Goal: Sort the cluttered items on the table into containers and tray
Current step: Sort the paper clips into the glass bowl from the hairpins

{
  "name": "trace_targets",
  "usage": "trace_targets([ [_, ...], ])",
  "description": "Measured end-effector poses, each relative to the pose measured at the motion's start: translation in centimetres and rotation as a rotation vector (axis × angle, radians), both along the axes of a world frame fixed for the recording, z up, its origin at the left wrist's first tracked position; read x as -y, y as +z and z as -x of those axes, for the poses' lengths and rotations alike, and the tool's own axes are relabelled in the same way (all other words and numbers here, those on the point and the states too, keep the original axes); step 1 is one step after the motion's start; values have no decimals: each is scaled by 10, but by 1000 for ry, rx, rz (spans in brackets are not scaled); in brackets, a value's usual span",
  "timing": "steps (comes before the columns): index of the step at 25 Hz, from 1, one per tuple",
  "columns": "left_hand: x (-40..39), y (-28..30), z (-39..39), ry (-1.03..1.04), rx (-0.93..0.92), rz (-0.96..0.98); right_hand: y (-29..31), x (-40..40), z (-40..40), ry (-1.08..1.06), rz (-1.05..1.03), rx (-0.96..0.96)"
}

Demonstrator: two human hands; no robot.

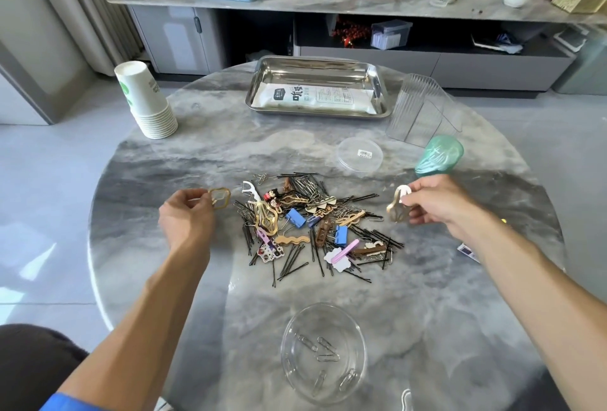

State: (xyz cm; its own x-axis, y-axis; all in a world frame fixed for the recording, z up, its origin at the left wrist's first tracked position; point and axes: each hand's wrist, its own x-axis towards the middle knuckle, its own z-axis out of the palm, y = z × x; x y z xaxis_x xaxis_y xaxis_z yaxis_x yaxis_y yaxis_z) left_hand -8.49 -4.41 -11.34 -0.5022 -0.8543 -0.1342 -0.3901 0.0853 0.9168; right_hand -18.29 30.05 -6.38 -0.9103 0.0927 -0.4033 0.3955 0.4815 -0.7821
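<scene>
A heap of clutter [315, 223] lies mid-table: black bobby pins, paper clips, blue binder clips, gold and coloured hair clips. My left hand [185, 216] pinches a gold open-frame hair clip [219, 197] just left of the heap. My right hand [437, 205] pinches another gold hair clip [399, 205] to the right of the heap. A clear round container [323, 353] near the front edge holds several paper clips. At the back stands a steel tray [315, 63] with a white packet in it.
A stack of paper cups [147, 101] stands at the back left. A clear lid [359, 154], clear ribbed plastic containers [423, 111] and a green translucent container [440, 156] sit at the right. A low cabinet lies beyond the round marble table [164, 279].
</scene>
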Motion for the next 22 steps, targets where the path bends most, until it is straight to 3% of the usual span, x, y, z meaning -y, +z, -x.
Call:
trace_targets([
  [3,-9,3,-7,-120,220,321,-6,2,-3,123,-494,-213],
  [4,-16,7,-6,-218,179,421,-8,9,-7,254,-614,-346],
  [7,-51,18,1,-615,-24,535,-18,35,-23,708,-556,-525],
  [9,-71,15,4,-829,4,673,-28,46,-28,820,-634,-554],
  [11,-86,9,9,-951,80,814,-31,47,-30,783,-647,-567],
  [14,-95,7,24,-960,121,922,-25,41,-27,725,-592,-541],
  [19,-113,5,33,-1000,172,933,-3,22,-17,548,-524,-465],
  [22,-118,1,33,-956,106,792,2,12,-16,432,-528,-417],
])
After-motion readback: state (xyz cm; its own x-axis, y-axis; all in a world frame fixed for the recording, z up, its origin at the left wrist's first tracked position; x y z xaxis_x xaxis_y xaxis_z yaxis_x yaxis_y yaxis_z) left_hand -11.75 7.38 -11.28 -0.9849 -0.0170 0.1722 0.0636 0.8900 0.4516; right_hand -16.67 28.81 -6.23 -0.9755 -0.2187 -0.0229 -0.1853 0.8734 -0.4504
